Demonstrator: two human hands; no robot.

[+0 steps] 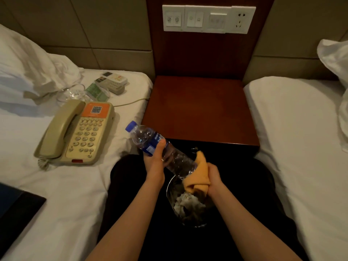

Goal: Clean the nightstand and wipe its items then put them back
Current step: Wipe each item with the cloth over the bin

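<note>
Two arms (131, 213) reach in from the bottom. L hand (154, 160) is wrapped round the bottle (177, 162) by its label. R hand (213, 178) squeezes the cloth (199, 176) on the bottle's bottom end, just over the bin (167, 193). Bottle is tilted: cap (130, 126) points up & left, toward the phone (79, 132). Its long way runs from the cap down-right to the cloth.

Phone & remotes (113, 81) lie on the bed (66, 185), off the stand (197, 110). Can't tell if the stand is wiped. I think it's about halfway: finish bottle, wipe the rest, put all back.
</note>
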